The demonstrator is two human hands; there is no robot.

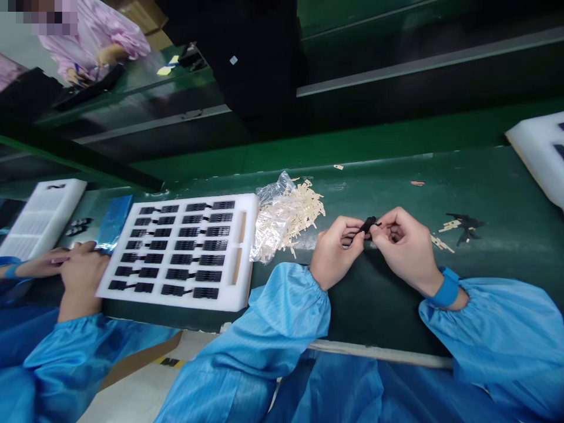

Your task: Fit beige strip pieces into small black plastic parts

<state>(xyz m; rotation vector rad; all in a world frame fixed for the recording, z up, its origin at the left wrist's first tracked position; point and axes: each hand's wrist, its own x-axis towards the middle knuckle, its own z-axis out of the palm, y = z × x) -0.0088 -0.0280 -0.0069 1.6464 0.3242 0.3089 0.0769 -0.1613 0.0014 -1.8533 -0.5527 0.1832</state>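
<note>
My left hand [337, 252] and my right hand [408, 249] meet above the green bench mat [379, 294], their fingertips pinching a small black plastic part [368, 224] from both sides. Much of the part is hidden by my fingers. A white foam tray [176, 302] holding several rows of black parts lies to the left of my left hand. Nearer my left hand, a clear plastic bag [268, 229] lies with a heap of beige strips [304, 214]. Right of my right hand is a small scatter of black and beige pieces [462, 229].
A co-worker's hands [81, 270] in blue sleeves rest by the foam tray's left edge. Another white foam tray [42, 217] lies beyond them, and a foam block [540, 155] sits at the far right. A person in pink [92, 41] stands at the upper left.
</note>
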